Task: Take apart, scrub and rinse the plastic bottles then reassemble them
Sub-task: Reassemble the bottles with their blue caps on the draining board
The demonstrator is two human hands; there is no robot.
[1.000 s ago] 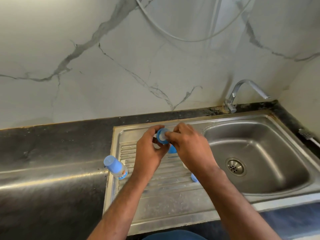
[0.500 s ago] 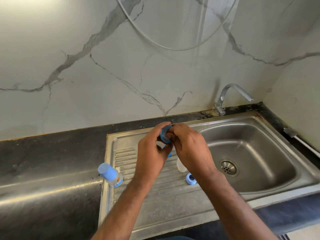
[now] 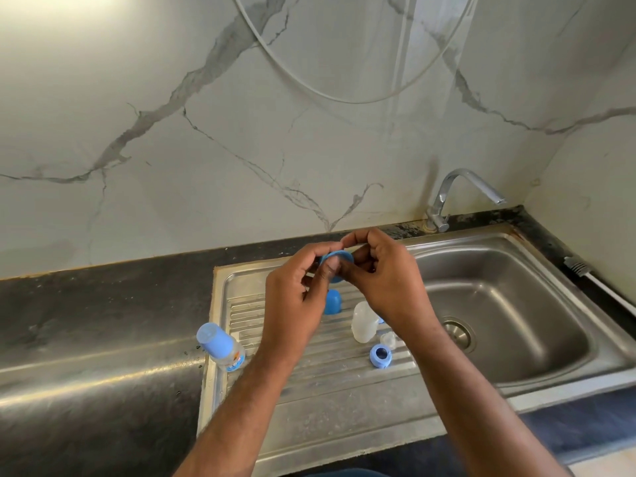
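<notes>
Being pinched between both hands, left (image 3: 292,297) and right (image 3: 385,284), the ring (image 3: 335,261) is risking being dropped into the sink (image 3: 516,304).

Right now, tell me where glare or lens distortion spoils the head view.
Head view: bright glare washes out the wall's top-left corner; a sheen streaks the dark countertop; wide-angle distortion bows the sink edge. The hands and blue ring stay sharp.
</notes>
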